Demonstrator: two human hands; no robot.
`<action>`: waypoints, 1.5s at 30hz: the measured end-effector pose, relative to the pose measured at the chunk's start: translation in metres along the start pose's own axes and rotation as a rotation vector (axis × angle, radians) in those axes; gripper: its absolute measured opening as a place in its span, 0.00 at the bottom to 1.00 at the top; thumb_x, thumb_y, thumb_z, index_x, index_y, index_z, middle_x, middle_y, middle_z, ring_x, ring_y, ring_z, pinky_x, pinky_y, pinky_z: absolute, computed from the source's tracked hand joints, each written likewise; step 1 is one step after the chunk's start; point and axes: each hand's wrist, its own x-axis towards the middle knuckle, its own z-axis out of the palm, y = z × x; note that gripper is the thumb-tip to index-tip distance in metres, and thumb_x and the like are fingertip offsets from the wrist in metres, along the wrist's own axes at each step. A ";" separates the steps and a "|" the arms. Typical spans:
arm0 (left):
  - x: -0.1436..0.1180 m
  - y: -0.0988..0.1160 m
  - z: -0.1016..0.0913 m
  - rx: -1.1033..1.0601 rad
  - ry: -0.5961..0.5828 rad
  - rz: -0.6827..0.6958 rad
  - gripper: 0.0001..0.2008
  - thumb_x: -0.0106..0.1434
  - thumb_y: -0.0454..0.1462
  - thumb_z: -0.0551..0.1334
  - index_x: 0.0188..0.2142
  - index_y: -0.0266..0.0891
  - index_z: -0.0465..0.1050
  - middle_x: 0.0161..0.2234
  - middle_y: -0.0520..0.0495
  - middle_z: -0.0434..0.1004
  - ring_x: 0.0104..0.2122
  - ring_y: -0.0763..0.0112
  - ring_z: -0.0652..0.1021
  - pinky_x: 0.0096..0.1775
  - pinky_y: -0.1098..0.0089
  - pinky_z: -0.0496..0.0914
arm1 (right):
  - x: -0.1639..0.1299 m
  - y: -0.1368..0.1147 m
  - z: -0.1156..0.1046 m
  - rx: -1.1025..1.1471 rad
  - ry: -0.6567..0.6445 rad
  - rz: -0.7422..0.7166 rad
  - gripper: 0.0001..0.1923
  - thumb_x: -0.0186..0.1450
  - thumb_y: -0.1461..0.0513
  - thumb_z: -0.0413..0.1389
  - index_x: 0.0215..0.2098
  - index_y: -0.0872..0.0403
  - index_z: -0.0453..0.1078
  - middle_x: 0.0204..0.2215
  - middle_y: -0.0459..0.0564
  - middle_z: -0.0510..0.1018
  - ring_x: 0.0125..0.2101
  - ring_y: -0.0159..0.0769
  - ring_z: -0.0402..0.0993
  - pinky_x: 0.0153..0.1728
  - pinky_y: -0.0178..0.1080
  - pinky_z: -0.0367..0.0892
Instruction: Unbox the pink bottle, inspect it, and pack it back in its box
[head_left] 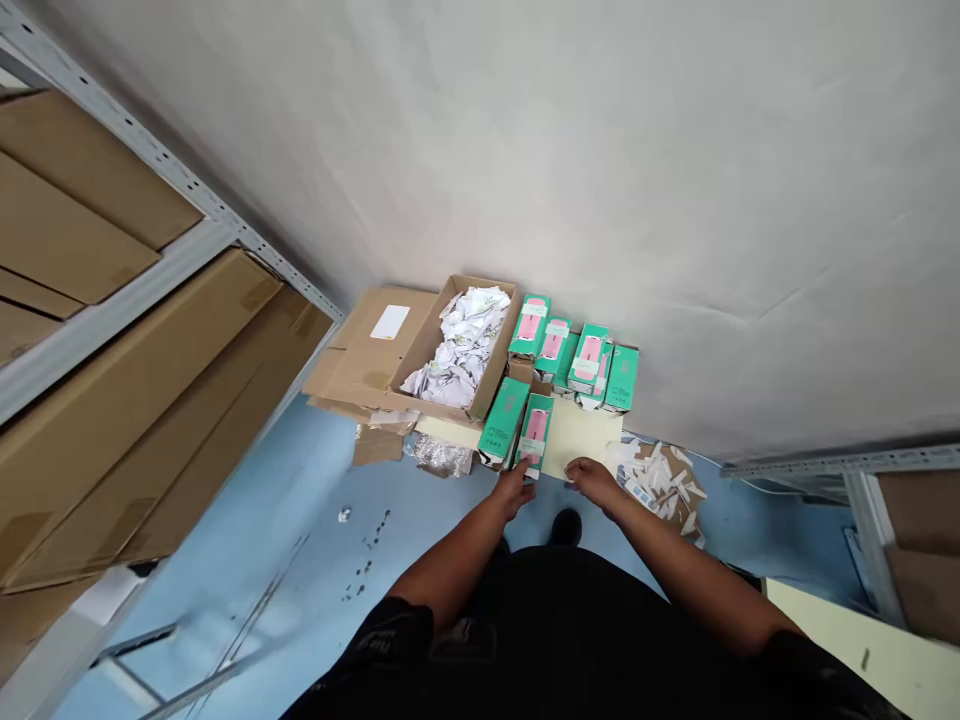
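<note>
Two hands low over a pale sheet [581, 432] on the blue floor. Left hand [514, 489] has its fingers curled on the near end of a green-and-pink box [535, 432], which lies flat and stretches away from the hand. Right hand [591, 476] rests on the sheet's near edge, loosely bent, holding nothing I can make out. Risk (a judgement): a second green box [504, 420], touching on the left, could get dragged or tipped; the stacked boxes [581, 358] beyond look precarious.

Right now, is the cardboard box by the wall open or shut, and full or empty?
Open and filled: the cardboard box has its flaps spread, and crumpled white papers are piled inside.
</note>
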 end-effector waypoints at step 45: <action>-0.058 0.055 0.043 0.244 -0.106 0.492 0.26 0.71 0.58 0.54 0.48 0.39 0.74 0.46 0.40 0.80 0.41 0.65 0.79 0.38 0.68 0.73 | 0.026 -0.058 -0.023 0.230 -0.018 0.019 0.21 0.67 0.42 0.53 0.38 0.51 0.71 0.33 0.53 0.82 0.29 0.40 0.81 0.29 0.38 0.73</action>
